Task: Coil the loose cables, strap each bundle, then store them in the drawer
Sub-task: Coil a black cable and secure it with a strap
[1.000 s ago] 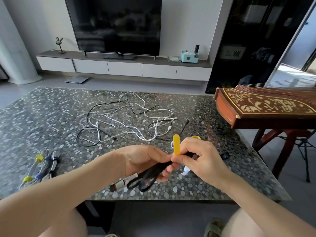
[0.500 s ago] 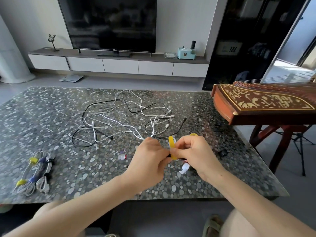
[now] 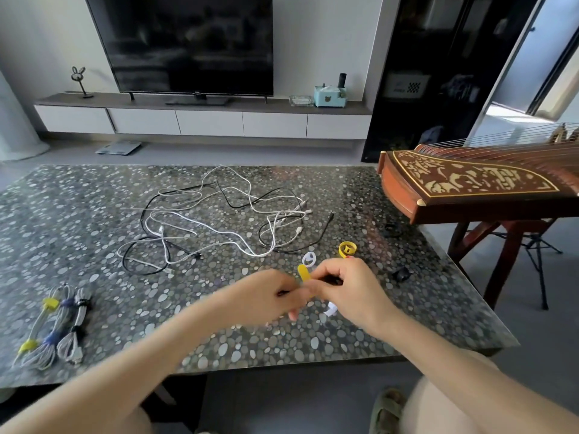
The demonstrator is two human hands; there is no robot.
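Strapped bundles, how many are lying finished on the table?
3, side by side at the table's front left: yellow-strapped bundle, blue-strapped bundle, black-strapped bundle. Another cable, mostly hidden, is held between left hand and right hand.

2 bare hands: left hand [image 3: 266, 296] & right hand [image 3: 347, 289], each w/ a bare arm behind it. Left arm [image 3: 141, 364] & right arm [image 3: 454, 361] are long & thin, bare all the way to the pic's edge. Left hand is blurry, so nails etc. can't be made out. Right hand is sharper, w/ knuckles showing. Low down on the right there's a bare knee [image 3: 445, 402], & next to it a foot in a soft, dull-green slipper [image 3: 387, 410]
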